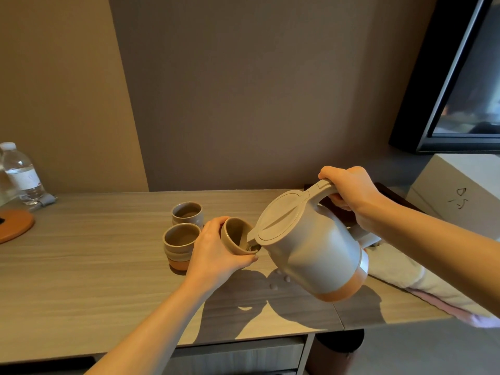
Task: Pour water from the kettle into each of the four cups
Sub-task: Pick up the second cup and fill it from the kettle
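My right hand [351, 196] grips the handle of a grey kettle [313, 247] with an orange base band, tilted to the left above the wooden desk [81, 266]. Its spout reaches over the rim of a beige cup [235, 234] that my left hand [216, 253] holds tilted toward the kettle, lifted off the desk. A thin stream of water falls from the spout into this cup. To the left stands a stack of cups [180, 244] with an orange foot. Behind it sits a single cup [187, 213].
A clear plastic water bottle [20, 174] stands at the far left by an orange round pad [13, 224]. A folded white and pink towel [416, 288] lies at the right desk edge. A white box [460, 190] and a dark-framed screen [465, 77] are at the right.
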